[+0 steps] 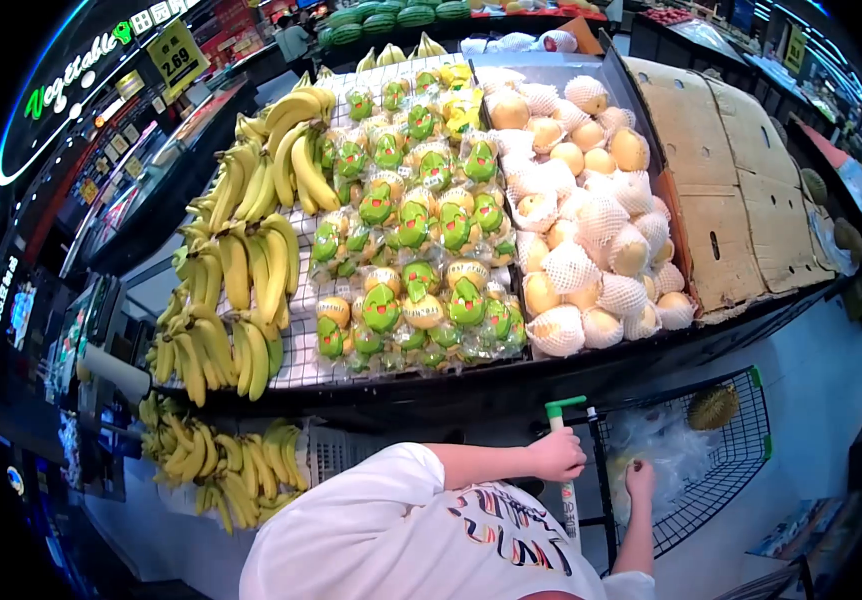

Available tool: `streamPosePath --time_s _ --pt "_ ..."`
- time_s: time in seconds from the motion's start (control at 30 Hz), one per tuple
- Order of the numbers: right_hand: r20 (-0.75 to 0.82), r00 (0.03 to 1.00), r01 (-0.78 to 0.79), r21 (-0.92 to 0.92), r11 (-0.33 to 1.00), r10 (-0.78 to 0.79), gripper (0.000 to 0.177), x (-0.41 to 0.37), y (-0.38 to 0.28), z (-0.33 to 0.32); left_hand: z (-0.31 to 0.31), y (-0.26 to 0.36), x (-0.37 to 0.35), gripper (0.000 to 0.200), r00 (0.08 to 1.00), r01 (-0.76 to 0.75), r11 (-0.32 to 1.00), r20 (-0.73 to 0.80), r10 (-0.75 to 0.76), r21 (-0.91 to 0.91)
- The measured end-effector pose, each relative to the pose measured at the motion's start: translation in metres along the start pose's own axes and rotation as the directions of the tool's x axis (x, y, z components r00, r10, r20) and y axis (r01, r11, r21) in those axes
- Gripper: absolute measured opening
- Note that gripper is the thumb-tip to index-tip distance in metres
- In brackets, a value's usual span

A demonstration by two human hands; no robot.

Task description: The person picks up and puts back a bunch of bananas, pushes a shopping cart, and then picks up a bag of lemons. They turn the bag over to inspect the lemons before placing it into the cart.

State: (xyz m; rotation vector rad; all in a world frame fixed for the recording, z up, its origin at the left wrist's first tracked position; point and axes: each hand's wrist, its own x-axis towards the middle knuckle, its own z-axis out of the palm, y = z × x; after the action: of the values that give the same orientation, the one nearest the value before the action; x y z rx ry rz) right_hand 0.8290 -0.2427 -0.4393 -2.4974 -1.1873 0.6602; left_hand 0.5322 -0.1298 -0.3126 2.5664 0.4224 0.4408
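Observation:
My left hand (558,455) is closed around the handle (556,415) of a shopping cart, just below its green end. Over the near side of the black wire basket (751,425), my right hand (639,479) has its fingers pressed together beside a clear plastic bag (666,445). What those fingers hold is too small to tell. A spiky brown durian (713,407) lies at the far end of the basket, next to the bag.
Beyond the cart, a display stand holds bananas (236,265), bagged fruit with green labels (413,220) and pale round fruit in foam nets (596,220). Flattened cardboard (716,200) covers its right part. More bananas (196,450) lie low at left. Watermelons (391,22) are at the back.

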Motion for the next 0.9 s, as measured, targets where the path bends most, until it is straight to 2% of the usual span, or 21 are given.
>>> streamPosePath --time_s 0.07,0.13,0.17,0.2,0.27,0.33,0.37,0.4,0.47,0.5,0.53,0.57,0.6,0.67,0.73,0.8,0.83,0.87,0.9 --pt "-0.170 0.982 0.116 0.173 0.978 -0.086 0.016 -0.003 -0.010 -0.016 -0.009 -0.009 -0.008 0.014 0.996 -0.030 0.987 0.083 0.043 -0.156" --pt "-0.217 0.972 0.168 0.350 0.922 -0.094 0.017 -0.016 -0.044 -0.036 -0.022 -0.018 -0.016 0.012 0.980 -0.033 0.947 0.174 0.092 -0.319" --pt "-0.237 0.967 0.195 0.433 0.880 -0.097 0.019 -0.028 -0.066 -0.046 -0.026 -0.022 -0.022 0.015 0.984 -0.065 0.929 0.131 0.120 -0.365" --pt "-0.266 0.958 0.214 0.410 0.886 -0.108 0.021 -0.042 -0.090 -0.050 -0.029 -0.025 -0.028 0.018 0.986 -0.094 0.908 0.090 0.143 -0.409" --pt "-0.315 0.941 0.239 0.363 0.900 -0.123 0.028 -0.079 -0.143 -0.053 -0.034 -0.033 -0.035 0.023 0.974 -0.078 0.905 0.160 0.158 -0.419" --pt "-0.366 0.918 0.286 0.339 0.896 -0.155 0.025 -0.119 -0.192 -0.047 -0.044 -0.038 -0.040 0.024 0.957 -0.095 0.902 0.211 0.200 -0.422" --pt "-0.370 0.912 0.288 0.263 0.921 -0.180 0.023 -0.136 -0.204 -0.039 -0.054 -0.041 -0.043 0.023 0.951 -0.148 0.908 0.195 0.239 -0.393" --pt "-0.372 0.904 0.295 0.190 0.937 -0.209 0.021 -0.147 -0.215 -0.032 -0.067 -0.045 -0.048 0.021 0.952 -0.090 0.913 0.236 0.197 -0.398" --pt "-0.259 0.962 0.163 0.299 0.940 -0.085 0.023 -0.160 -0.212 0.001 -0.084 -0.046 -0.063 0.019 0.928 0.014 0.909 0.344 0.143 -0.417" --pt "-0.187 0.980 0.115 0.299 0.947 -0.060 0.033 -0.173 -0.217 0.007 -0.092 -0.049 -0.074 0.021 0.950 -0.058 0.887 0.247 0.189 -0.457" --pt "-0.103 0.992 -0.051 0.138 0.989 0.066 0.048 -0.192 -0.241 -0.001 -0.107 -0.049 -0.079 0.021 0.928 -0.031 0.902 0.322 0.185 -0.431" --pt "-0.193 0.981 -0.022 -0.013 1.000 0.019 0.057 -0.199 -0.241 0.004 -0.108 -0.053 -0.087 0.020 0.932 -0.072 0.903 0.293 0.212 -0.424" --pt "-0.145 0.987 -0.081 -0.050 0.995 0.073 0.059 -0.202 -0.253 -0.003 -0.110 -0.057 -0.094 0.020 0.933 -0.087 0.889 0.276 0.230 -0.449" --pt "-0.091 0.976 -0.212 -0.159 0.964 0.199 0.053 -0.188 -0.229 0.009 -0.117 -0.058 -0.107 0.019 0.925 -0.027 0.873 0.319 0.206 -0.486" --pt "-0.016 0.967 -0.253 -0.165 0.953 0.253 0.047 -0.176 -0.220 0.008 -0.121 -0.060 -0.117 0.018 0.934 -0.024 0.855 0.293 0.204 -0.519" --pt "0.093 0.930 -0.323 -0.255 0.912 0.355 0.043 -0.165 -0.223 0.006 -0.131 -0.063 -0.116 0.018 0.922 -0.066 0.886 0.310 0.230 -0.459" --pt "0.111 0.902 -0.381 -0.251 0.890 0.417 0.041 -0.164 -0.234 0.000 -0.135 -0.064 -0.114 0.018 0.917 -0.084 0.898 0.320 0.240 -0.432" --pt "0.071 0.906 -0.388 -0.256 0.885 0.418 0.037 -0.164 -0.233 0.006 -0.136 -0.064 -0.112 0.024 0.932 -0.121 0.902 0.265 0.247 -0.414" --pt "0.044 0.908 -0.392 -0.263 0.881 0.417 0.036 -0.168 -0.234 0.010 -0.138 -0.062 -0.110 0.027 0.930 -0.135 0.927 0.277 0.241 -0.351"
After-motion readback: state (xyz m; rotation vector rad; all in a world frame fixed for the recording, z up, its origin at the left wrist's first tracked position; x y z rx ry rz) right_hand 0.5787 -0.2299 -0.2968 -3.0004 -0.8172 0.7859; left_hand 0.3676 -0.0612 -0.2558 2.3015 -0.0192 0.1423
